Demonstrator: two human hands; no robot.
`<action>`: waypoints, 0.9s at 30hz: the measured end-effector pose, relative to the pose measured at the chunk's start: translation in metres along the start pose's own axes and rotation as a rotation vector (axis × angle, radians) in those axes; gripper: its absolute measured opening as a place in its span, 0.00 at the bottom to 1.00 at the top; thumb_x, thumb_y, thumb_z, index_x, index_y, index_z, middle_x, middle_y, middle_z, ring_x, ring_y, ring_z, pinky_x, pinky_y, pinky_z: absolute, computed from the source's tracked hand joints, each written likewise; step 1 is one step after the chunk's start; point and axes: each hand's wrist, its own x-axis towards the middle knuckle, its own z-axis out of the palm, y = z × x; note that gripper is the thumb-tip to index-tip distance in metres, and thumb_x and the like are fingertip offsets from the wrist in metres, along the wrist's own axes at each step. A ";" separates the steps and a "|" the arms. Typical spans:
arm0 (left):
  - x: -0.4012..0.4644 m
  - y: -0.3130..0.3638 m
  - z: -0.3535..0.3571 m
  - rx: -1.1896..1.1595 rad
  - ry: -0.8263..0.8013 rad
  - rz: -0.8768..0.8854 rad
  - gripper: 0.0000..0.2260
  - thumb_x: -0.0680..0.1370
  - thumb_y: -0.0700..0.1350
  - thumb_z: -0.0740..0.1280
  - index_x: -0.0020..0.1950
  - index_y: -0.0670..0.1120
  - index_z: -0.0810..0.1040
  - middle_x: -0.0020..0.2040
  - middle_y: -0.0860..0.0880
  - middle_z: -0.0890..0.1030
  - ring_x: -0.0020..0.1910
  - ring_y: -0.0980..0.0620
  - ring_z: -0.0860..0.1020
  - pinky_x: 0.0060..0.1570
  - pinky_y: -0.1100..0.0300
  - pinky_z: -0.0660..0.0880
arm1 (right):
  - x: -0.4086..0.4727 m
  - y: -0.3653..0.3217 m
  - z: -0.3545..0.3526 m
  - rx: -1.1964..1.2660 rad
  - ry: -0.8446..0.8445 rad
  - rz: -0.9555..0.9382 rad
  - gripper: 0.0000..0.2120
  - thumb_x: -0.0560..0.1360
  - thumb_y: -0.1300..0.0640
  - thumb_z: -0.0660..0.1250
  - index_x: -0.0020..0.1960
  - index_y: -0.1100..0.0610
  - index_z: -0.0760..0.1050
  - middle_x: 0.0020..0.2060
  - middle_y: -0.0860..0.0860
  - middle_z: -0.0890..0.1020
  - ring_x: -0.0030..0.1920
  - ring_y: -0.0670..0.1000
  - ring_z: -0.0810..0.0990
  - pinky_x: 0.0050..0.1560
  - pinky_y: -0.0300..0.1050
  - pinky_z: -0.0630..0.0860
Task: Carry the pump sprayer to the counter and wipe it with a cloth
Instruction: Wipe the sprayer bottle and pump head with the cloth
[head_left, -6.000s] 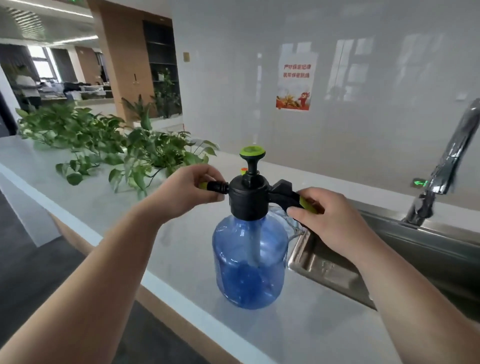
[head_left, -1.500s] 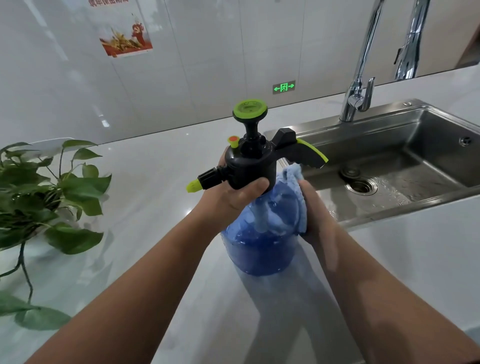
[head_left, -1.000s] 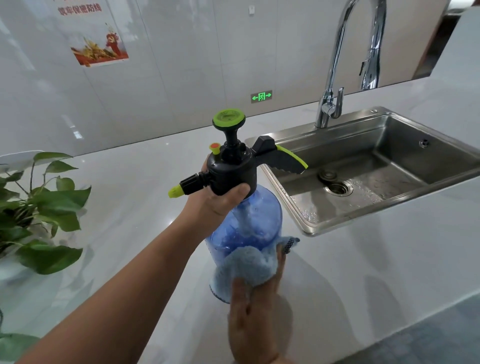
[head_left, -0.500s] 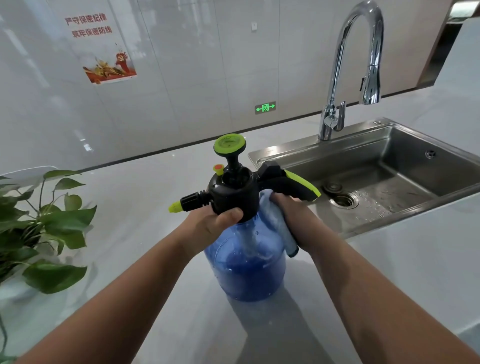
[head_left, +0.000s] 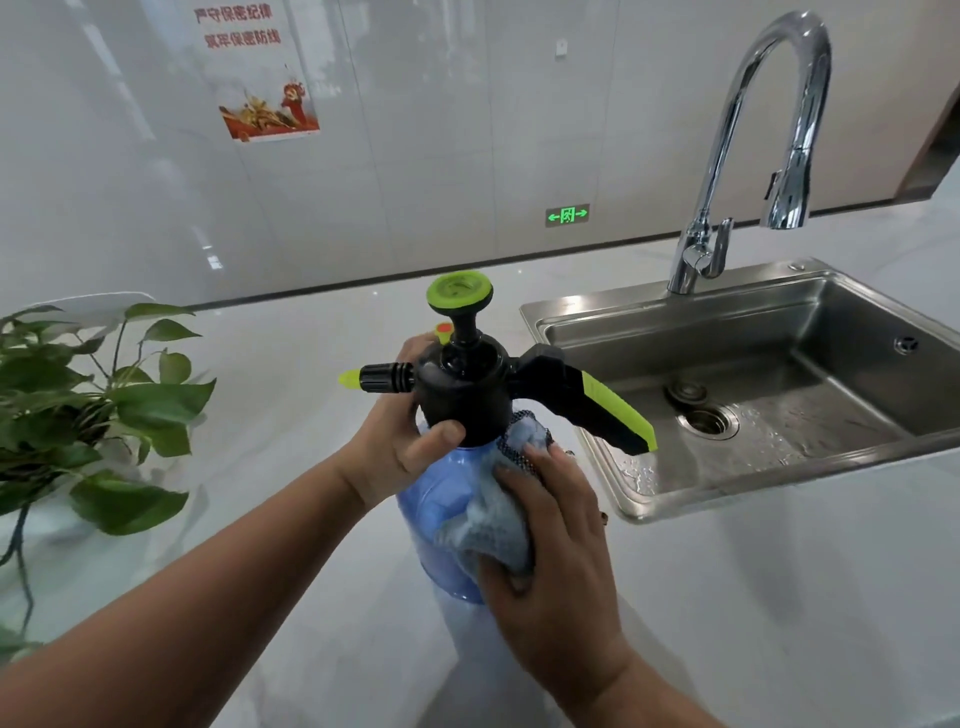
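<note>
Sprayer (head_left: 457, 462) upright on desk (head_left: 779, 597), left of sink (head_left: 753, 332). Left hand (head_left: 400, 441) fingers clamped round black sprayer head. Right hand (head_left: 550, 525) fingers spread, pressing blue cloth (head_left: 493, 525) against bottle's near-right side. Plant (head_left: 78, 405) far left.

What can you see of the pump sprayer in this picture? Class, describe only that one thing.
The pump sprayer stands upright on the white counter left of the sink. Its bottle is clear blue plastic; the head is black with a green plunger knob on top, a yellow-tipped nozzle pointing left and a green-edged trigger handle pointing right. The left hand grips the black head, and the right hand presses a blue cloth against the bottle.
</note>
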 end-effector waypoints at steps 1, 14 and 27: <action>-0.003 -0.002 -0.001 -0.014 0.038 -0.013 0.26 0.74 0.69 0.62 0.56 0.47 0.72 0.52 0.48 0.74 0.54 0.68 0.73 0.57 0.69 0.68 | 0.007 -0.004 -0.001 0.016 0.007 0.052 0.29 0.67 0.49 0.73 0.66 0.50 0.69 0.65 0.49 0.74 0.68 0.53 0.71 0.66 0.55 0.70; -0.012 0.001 -0.004 -0.065 0.121 -0.242 0.19 0.71 0.61 0.71 0.50 0.47 0.78 0.45 0.61 0.84 0.49 0.64 0.78 0.54 0.59 0.73 | 0.089 0.067 0.008 1.006 -0.316 0.880 0.18 0.66 0.45 0.73 0.49 0.56 0.84 0.48 0.54 0.87 0.50 0.54 0.85 0.50 0.51 0.81; -0.043 0.018 0.017 -0.076 0.342 -0.166 0.32 0.71 0.40 0.75 0.71 0.47 0.64 0.62 0.47 0.78 0.61 0.48 0.78 0.57 0.58 0.75 | 0.006 0.017 0.021 0.345 0.043 -0.131 0.21 0.76 0.49 0.66 0.65 0.58 0.73 0.70 0.58 0.73 0.73 0.57 0.68 0.72 0.60 0.63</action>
